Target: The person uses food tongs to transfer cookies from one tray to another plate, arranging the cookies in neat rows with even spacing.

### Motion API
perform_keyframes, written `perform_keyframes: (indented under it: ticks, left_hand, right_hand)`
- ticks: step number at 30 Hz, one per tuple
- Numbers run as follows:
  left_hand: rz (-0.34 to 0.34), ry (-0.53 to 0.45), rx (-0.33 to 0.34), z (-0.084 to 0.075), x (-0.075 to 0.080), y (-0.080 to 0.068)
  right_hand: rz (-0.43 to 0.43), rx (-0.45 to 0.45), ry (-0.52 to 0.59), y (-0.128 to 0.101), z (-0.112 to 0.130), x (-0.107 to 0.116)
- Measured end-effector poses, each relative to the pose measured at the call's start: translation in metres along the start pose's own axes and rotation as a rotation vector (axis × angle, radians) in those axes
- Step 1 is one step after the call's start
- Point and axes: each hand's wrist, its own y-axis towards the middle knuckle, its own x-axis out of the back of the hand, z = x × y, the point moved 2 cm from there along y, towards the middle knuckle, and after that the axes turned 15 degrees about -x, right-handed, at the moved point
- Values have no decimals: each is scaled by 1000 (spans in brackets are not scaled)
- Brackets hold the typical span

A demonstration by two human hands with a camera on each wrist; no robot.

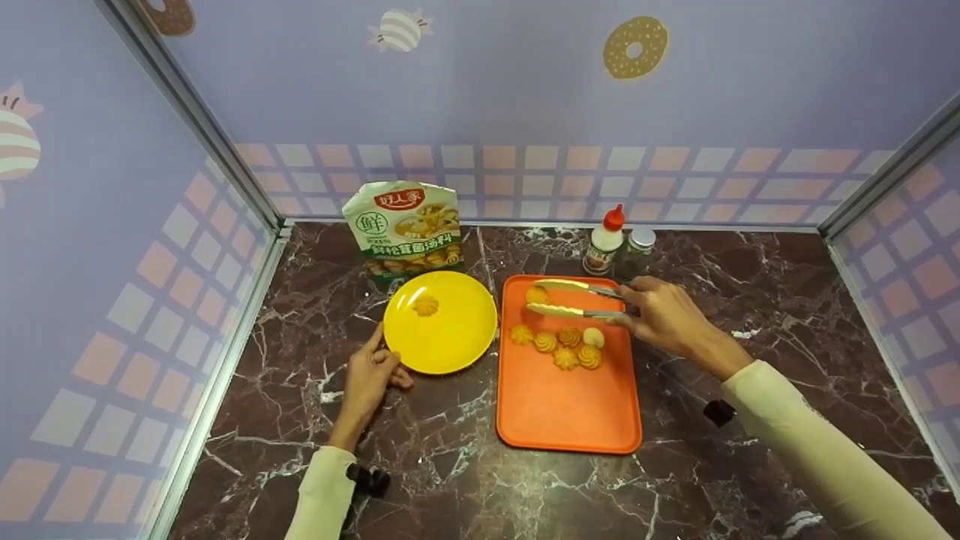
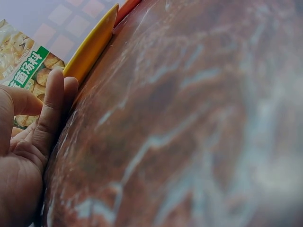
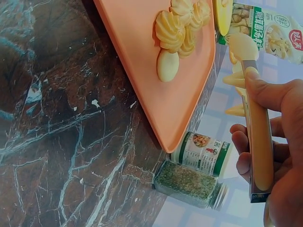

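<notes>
My right hand (image 1: 667, 311) grips metal tongs (image 1: 600, 314) with yellow scalloped tips over the far end of an orange tray (image 1: 570, 412). A round cookie (image 1: 538, 295) shows between the tong tips. Below them on the tray lie several swirled cookies (image 1: 566, 358), and a smooth pale oval piece (image 3: 168, 65) sits at their right side. My left hand (image 1: 369, 379) touches the lower-left rim of a yellow plate (image 1: 450, 345), its fingers (image 2: 49, 106) spread along the edge. One flower-shaped cookie (image 1: 426, 305) rests on that plate.
Behind the plate stands a green and white food pouch (image 1: 405, 229). A red-capped bottle (image 1: 604, 244) and a glass jar of green flakes (image 3: 187, 183) stand behind the tray. Patterned panels (image 1: 510, 82) enclose the dark marble-look table (image 1: 442, 480) at the back and sides.
</notes>
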Motion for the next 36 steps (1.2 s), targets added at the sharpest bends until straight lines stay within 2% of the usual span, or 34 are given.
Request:
perform_keyframes:
  ticks: [9, 20, 36]
  left_hand:
    - [-3, -16, -8, 0, -1, 0]
    - [7, 35, 7, -1, 0, 0]
    - [1, 22, 0, -2, 0, -1]
  right_hand:
    - [31, 7, -13, 6, 7, -1]
    - [41, 37, -13, 11, 15, -6]
    - [58, 60, 4, 22, 26, -16]
